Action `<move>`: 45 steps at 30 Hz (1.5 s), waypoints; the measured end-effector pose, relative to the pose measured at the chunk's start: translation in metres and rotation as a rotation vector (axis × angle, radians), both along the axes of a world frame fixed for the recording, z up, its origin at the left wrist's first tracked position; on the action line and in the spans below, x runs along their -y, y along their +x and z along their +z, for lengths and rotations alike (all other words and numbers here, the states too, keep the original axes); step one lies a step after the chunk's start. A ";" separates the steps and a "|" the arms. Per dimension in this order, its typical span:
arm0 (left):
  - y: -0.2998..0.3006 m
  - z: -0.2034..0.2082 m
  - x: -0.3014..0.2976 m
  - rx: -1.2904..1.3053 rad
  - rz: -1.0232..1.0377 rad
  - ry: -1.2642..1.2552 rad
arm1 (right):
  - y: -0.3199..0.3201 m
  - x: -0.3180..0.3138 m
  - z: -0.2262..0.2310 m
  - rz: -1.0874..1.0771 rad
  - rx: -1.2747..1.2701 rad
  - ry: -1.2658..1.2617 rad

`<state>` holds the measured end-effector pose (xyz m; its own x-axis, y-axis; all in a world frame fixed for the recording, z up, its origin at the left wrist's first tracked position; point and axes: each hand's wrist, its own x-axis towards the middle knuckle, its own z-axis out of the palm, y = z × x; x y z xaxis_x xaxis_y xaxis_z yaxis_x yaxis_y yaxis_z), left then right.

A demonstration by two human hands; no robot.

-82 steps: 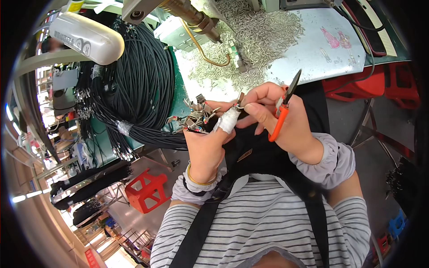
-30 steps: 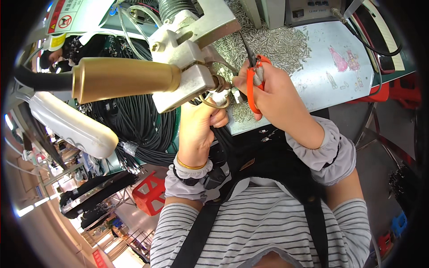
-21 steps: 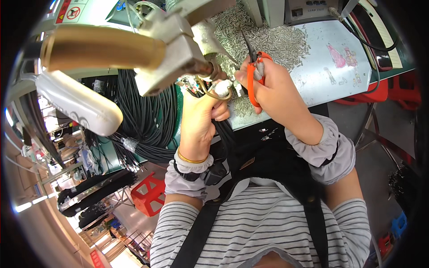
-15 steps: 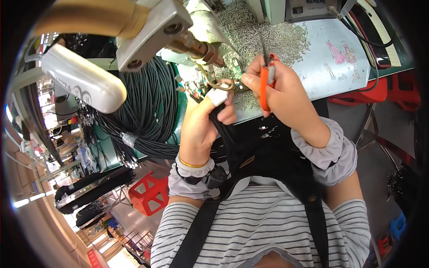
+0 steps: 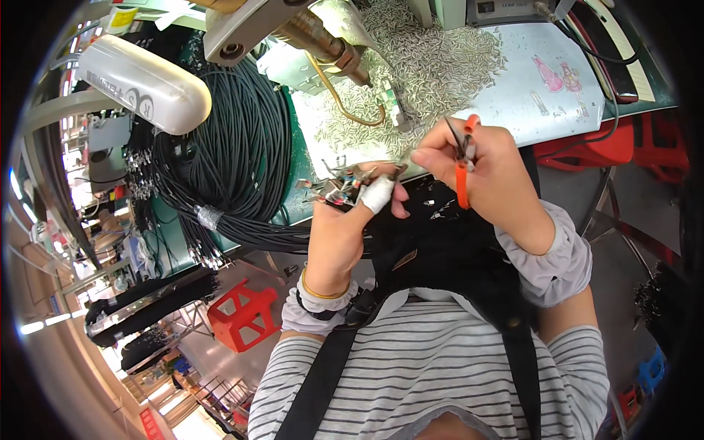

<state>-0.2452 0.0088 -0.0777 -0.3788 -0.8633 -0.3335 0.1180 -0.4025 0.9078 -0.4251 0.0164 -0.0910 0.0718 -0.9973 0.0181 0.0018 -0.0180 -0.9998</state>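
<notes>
My left hand (image 5: 341, 231), white tape round its thumb, is closed on a bunch of black cables whose stripped ends with coloured wires (image 5: 341, 191) fan out beyond the fingers. One wire end pokes up by the taped thumb. A pair of orange-handled cutters (image 5: 461, 183) rests in my right hand (image 5: 495, 169), the dark pointed tips sticking up past the fingers. My right thumb and forefinger are pinched close to that wire end; whether they grip it is too small to tell. Both hands are at the bench's near edge, below the metal machine head (image 5: 352, 62).
Small metal pins (image 5: 447, 59) lie heaped on the light metal plate (image 5: 524, 110). A bent brass tube (image 5: 330, 92) and a small green-and-white fixture (image 5: 391, 103) stand near the machine head. Coiled black cables (image 5: 227, 147) and a white lamp (image 5: 147, 84) are at left. Red stools (image 5: 242, 315) stand below.
Both hands have drawn back from the machine toward my body, the left one down with the cables and the right one down and to the right with the cutters. The brass tube and fixture are now uncovered.
</notes>
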 end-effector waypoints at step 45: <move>-0.008 0.006 -0.008 0.026 0.155 -0.084 | 0.016 -0.022 0.003 0.006 0.319 0.108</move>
